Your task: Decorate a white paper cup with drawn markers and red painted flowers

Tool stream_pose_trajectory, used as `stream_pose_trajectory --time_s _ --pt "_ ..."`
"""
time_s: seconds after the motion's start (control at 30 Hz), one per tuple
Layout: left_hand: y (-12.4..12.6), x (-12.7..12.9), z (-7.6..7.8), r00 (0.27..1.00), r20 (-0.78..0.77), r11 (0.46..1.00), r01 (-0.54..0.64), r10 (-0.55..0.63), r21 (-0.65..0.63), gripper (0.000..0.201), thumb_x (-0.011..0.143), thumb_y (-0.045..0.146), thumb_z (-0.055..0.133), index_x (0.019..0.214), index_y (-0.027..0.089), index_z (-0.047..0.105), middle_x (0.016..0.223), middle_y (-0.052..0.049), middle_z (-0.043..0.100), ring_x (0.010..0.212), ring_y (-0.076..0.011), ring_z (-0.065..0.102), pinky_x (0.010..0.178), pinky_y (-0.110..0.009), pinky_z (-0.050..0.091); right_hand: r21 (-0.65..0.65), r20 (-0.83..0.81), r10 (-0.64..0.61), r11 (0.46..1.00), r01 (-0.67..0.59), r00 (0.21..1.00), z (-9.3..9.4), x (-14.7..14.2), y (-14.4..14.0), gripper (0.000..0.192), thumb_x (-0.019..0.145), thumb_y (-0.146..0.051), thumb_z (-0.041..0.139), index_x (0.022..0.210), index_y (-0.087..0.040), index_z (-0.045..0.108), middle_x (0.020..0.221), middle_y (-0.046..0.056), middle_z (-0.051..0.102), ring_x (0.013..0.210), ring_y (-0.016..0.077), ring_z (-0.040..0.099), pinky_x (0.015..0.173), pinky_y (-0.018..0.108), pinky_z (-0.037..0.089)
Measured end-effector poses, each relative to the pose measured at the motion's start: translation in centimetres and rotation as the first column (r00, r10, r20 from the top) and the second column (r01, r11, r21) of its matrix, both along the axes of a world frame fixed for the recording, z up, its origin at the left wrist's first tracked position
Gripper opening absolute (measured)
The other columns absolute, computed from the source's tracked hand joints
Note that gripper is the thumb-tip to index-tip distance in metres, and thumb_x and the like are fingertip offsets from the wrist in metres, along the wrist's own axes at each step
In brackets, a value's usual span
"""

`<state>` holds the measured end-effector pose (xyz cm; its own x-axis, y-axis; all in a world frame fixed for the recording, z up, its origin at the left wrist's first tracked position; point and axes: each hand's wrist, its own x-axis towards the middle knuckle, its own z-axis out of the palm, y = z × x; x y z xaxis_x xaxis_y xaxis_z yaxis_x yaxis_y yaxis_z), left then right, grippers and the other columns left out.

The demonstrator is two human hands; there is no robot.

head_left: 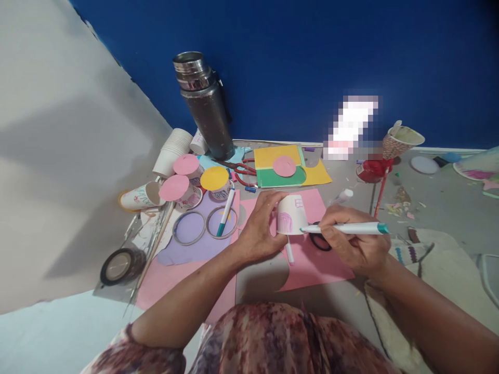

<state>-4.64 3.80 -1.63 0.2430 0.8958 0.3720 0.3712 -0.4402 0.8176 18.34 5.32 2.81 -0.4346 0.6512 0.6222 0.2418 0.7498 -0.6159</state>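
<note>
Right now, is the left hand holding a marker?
No, the left hand holds the paper cup, while the marker is in the right hand.

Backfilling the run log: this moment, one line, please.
left hand: holds white cup | right hand: holds teal-tipped marker, tip at cup's lower edge | cup: purple window, arch drawn | nearby: pink paper, dark flask

The gathered top [265, 340] is blotched maroon, cream and grey, its left sleeve [150, 358] matching.

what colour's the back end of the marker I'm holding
Teal green; the back end of the marker shows best in the head view.
</note>
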Motion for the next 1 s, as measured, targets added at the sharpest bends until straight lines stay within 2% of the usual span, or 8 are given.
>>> stream_pose_trajectory --time_s 0.07,0.23,0.37,0.57,0.77,0.93,1.0 --pt "0.0 0.01 -0.06 1.0 0.003 1.0 0.0 0.0 0.006 0.076 0.073 0.009 0.069 0.144 0.027 0.049 0.141 -0.012 0.055 0.135 -0.0326 0.055 0.11 -0.05 0.055 0.009 -0.007 -0.021 1.0 0.021 1.0 0.02 -0.05 0.01 0.012 0.094 -0.012 0.062 0.09 -0.023 0.066 0.072 0.002 0.071 0.059 0.0167 0.065 0.055 0.03 0.049" --pt "0.02 0.06 -0.2 1.0 -0.002 1.0 0.014 -0.014 0.017 0.076 0.072 0.008 0.069 0.144 0.027 0.05 0.142 -0.012 0.055 0.134 -0.0326 0.054 0.11 -0.051 0.054 -0.061 0.014 0.018 0.998 -0.018 1.0 0.21 -0.21 0.08 0.015 0.093 -0.011 0.06 0.084 -0.023 0.064 0.067 -0.001 0.067 0.055 0.0151 0.06 0.054 0.03 0.047" --pt "0.04 0.06 -0.37 1.0 -0.013 1.0 0.017 -0.017 0.012 0.078 0.071 0.007 0.069 0.143 0.027 0.05 0.142 -0.013 0.054 0.134 -0.0328 0.054 0.11 -0.052 0.055 -0.042 -0.001 -0.009 0.999 0.009 1.0 0.14 -0.25 0.19 0.016 0.092 -0.009 0.06 0.086 -0.024 0.063 0.069 0.0 0.067 0.057 0.0161 0.061 0.054 0.03 0.047" --pt "0.13 -0.02 -0.46 0.999 -0.033 0.999 0.014 -0.012 0.052 0.078 0.071 0.006 0.069 0.143 0.026 0.048 0.139 -0.012 0.055 0.132 -0.0316 0.055 0.108 -0.051 0.056 0.033 0.041 0.085 0.996 -0.087 0.996 -0.01 0.0 0.37 0.014 0.09 -0.011 0.059 0.092 -0.025 0.06 0.074 0.0 0.066 0.063 0.0173 0.063 0.06 0.032 0.049" --pt "0.13 0.0 -0.5 1.0 -0.024 0.999 0.008 -0.007 0.042 0.077 0.072 0.008 0.07 0.143 0.026 0.048 0.141 -0.013 0.054 0.133 -0.0323 0.055 0.108 -0.052 0.055 0.007 0.046 0.144 0.989 -0.145 0.988 -0.06 0.07 0.35 0.016 0.089 -0.01 0.058 0.094 -0.025 0.06 0.074 0.001 0.066 0.063 0.0178 0.063 0.06 0.032 0.05" --pt "0.05 0.18 -0.35 1.0 0.0 1.0 -0.006 0.006 0.009 0.075 0.072 0.008 0.069 0.142 0.027 0.05 0.14 -0.012 0.056 0.133 -0.0315 0.056 0.107 -0.051 0.056 0.052 0.024 0.036 0.998 -0.037 0.999 0.01 0.06 0.47 0.015 0.089 -0.011 0.06 0.094 -0.025 0.063 0.076 0.002 0.068 0.066 0.0187 0.065 0.062 0.032 0.052" --pt "0.01 0.24 -0.22 1.0 0.015 1.0 -0.011 0.011 -0.014 0.074 0.072 0.008 0.069 0.141 0.027 0.05 0.141 -0.012 0.056 0.133 -0.0311 0.056 0.106 -0.049 0.057 0.032 0.014 0.06 0.998 -0.06 0.998 0.01 0.14 0.55 0.015 0.089 -0.011 0.06 0.092 -0.025 0.064 0.074 0.001 0.068 0.064 0.0185 0.064 0.06 0.033 0.051"
